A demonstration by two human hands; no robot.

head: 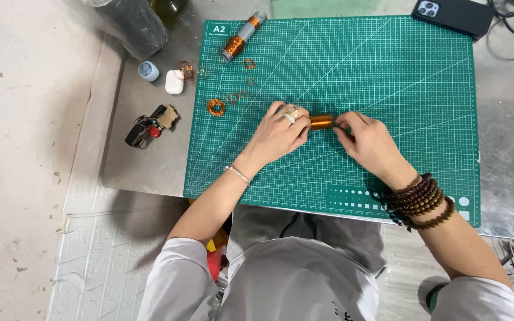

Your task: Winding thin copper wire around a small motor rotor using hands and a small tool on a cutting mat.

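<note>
Grey metal bench point(150, 160) on pale concrete floor point(25, 178), green cutting mat point(388, 71) on top; left hand point(278, 134) and right hand point(367, 142) both pinching a copper wire coil point(321, 122).

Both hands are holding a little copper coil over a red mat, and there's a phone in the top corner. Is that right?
Not quite: the mat is green, not red, as the head view shows. The rest holds: the left hand and right hand hold the copper coil between them over the mat, and a phone lies at its top right corner.
</note>
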